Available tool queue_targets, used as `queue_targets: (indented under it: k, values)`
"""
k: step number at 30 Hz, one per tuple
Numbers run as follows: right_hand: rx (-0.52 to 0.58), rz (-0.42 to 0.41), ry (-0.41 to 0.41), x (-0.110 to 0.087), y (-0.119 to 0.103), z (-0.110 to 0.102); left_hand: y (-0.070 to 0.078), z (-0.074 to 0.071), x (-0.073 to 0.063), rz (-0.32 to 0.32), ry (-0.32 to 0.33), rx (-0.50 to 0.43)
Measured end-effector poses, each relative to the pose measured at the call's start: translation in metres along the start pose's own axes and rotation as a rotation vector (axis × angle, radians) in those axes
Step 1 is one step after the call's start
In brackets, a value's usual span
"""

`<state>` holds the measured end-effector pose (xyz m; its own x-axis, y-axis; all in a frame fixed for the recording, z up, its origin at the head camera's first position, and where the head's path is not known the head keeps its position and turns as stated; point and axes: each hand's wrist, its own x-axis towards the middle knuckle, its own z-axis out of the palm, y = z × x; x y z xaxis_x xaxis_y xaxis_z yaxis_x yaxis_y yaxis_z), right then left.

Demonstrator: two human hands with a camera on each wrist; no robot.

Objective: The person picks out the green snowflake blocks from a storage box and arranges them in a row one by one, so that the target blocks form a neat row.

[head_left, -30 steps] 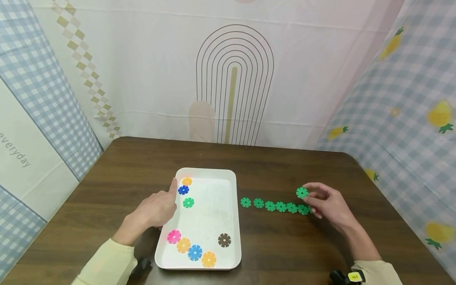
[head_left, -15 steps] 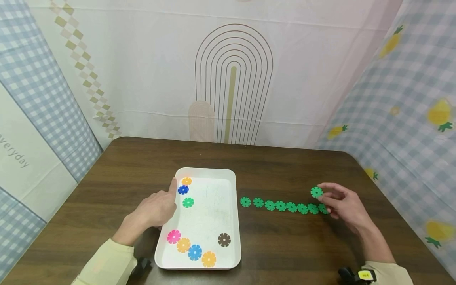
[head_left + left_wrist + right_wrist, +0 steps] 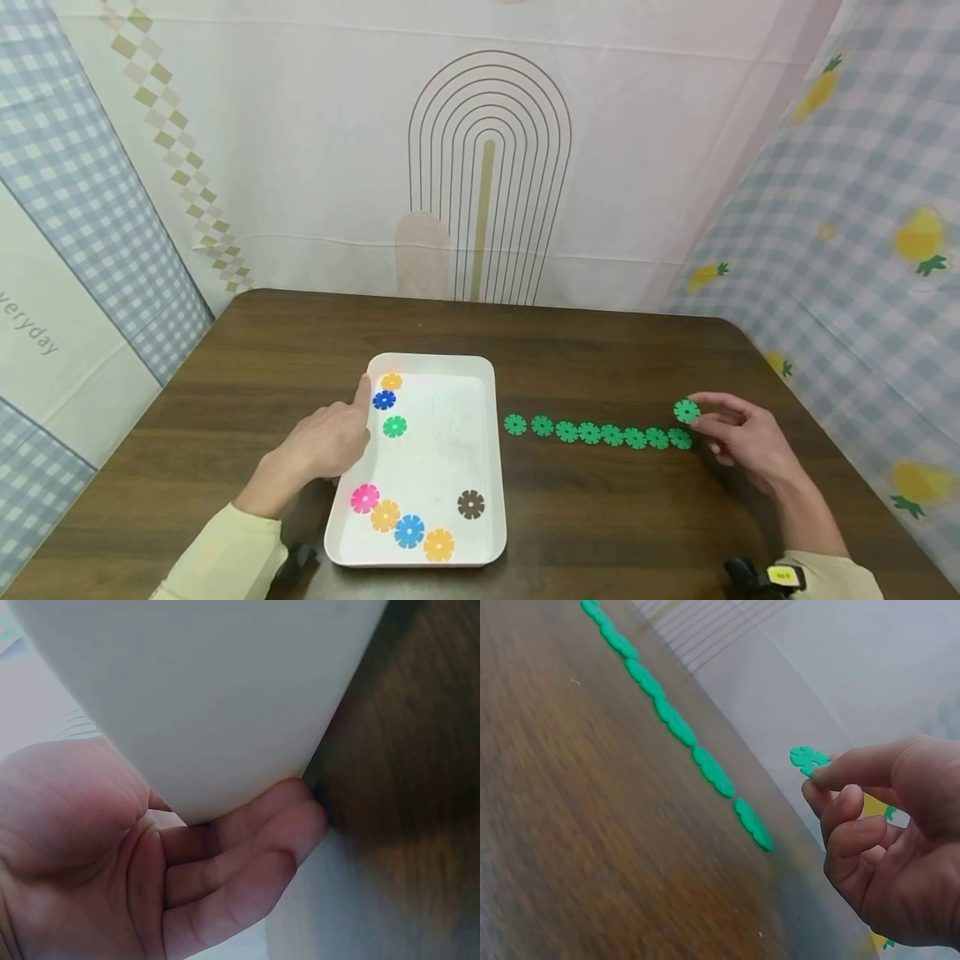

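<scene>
My right hand [image 3: 750,437] pinches a green notched plastic disc [image 3: 686,411] between thumb and fingertips, just above the right end of a row of several green discs [image 3: 589,433] on the table. In the right wrist view the held disc [image 3: 808,759] is raised apart from the row [image 3: 675,722]. My left hand [image 3: 330,437] grips the left side of a white tray [image 3: 487,467], index finger along the rim. The left wrist view has its curled fingers [image 3: 225,892] against the tray's outer wall [image 3: 202,697]; the thumb is mostly hidden.
Inside the tray lie an orange disc [image 3: 391,382], a dark blue disc [image 3: 384,400], a green disc [image 3: 394,427], a pink disc [image 3: 365,498], a light blue disc [image 3: 409,531], a brown disc [image 3: 471,504] and two more orange ones. Patterned cloth [image 3: 300,167] hangs behind the brown table [image 3: 585,350].
My right hand has moved right with its disc, uncovering the right end of the green row. The left hand and tray stay in place.
</scene>
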<state>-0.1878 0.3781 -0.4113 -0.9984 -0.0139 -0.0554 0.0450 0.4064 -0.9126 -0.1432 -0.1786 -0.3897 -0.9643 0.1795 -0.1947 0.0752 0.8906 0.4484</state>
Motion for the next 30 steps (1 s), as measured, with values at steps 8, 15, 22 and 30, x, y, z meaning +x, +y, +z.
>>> queue_targets:
  k: [8,15,22,30]
  values:
    - [-0.083,0.038,0.026,-0.001,0.009,-0.01,0.0,0.001,0.001,0.0,0.004,0.007]
    - [-0.152,0.089,-0.016,-0.003,0.014,-0.016,0.0,0.001,0.001,-0.007,0.001,0.013]
    - [-0.214,0.11,-0.027,-0.006,0.014,-0.016,-0.001,0.001,0.001,-0.012,0.0,0.013]
    - [-0.248,0.134,-0.035,-0.006,0.016,-0.017,0.0,0.001,0.001,-0.025,-0.005,0.007]
